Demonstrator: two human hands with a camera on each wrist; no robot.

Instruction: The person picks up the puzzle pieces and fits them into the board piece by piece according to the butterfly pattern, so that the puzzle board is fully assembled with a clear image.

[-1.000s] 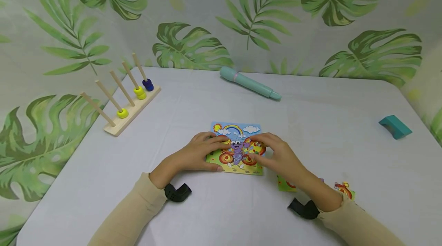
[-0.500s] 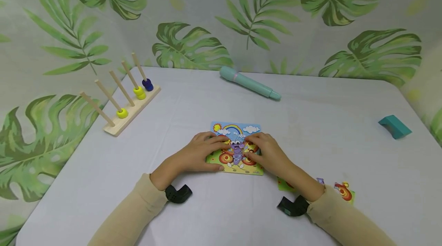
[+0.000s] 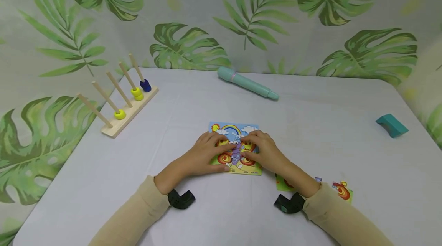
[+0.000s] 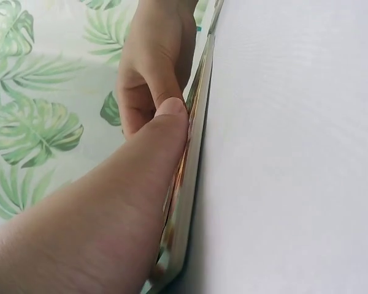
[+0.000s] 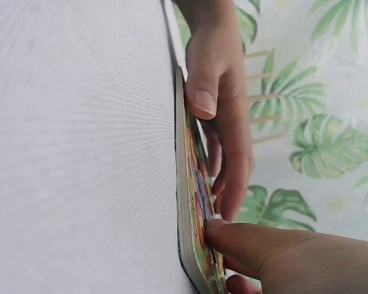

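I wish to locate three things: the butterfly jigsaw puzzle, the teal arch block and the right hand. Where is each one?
Butterfly jigsaw puzzle (image 3: 236,157): head view, on the butterfly's purple body.
Teal arch block (image 3: 393,124): head view, on its upper face.
Right hand (image 3: 267,154): head view, on its back.

A pale, leaf-printed backdrop (image 3: 193,0) stands behind a white table (image 3: 328,123).

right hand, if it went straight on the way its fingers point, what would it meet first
Probably the left hand, which rests on the butterfly puzzle just ahead of the right hand; exactly how their heights line up is unclear.
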